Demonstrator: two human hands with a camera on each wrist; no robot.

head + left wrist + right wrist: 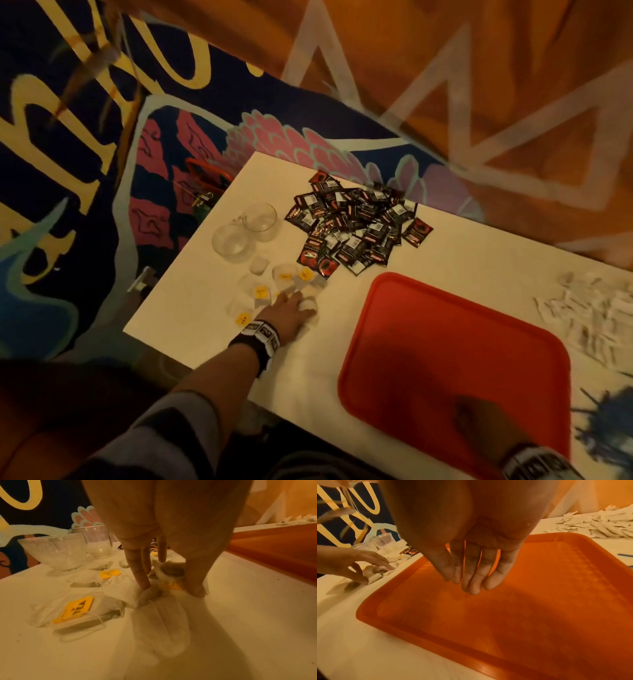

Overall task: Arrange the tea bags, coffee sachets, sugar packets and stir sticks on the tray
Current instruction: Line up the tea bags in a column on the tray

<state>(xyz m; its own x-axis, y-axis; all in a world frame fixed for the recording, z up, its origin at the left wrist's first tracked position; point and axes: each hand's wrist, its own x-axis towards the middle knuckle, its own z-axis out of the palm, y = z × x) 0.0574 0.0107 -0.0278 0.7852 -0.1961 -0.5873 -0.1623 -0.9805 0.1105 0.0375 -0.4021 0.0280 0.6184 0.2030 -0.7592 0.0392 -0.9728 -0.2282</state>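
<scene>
Several tea bags [260,294] [120,589] with yellow tags lie loose at the table's left side. My left hand [294,308] [171,589] [373,573] reaches down onto them, thumb and fingers pinching a small bunch of tea bags [171,570] against the tabletop. The red tray [445,325] [539,615] lies bare in the middle. My right hand [479,425] [467,584] hovers over its near part, fingers straight and together, holding nothing. A pile of black-and-red coffee sachets [356,226] lies beyond the tray. White sugar packets [592,308] [607,526] and blue stir sticks [603,431] [624,555] lie right of it.
Two glass bowls [233,240] [54,551] stand side by side just beyond the tea bags, near the table's left edge [171,274]. Patterned carpet lies below that edge. The white tabletop [308,370] shows bare between the tea bags and the tray.
</scene>
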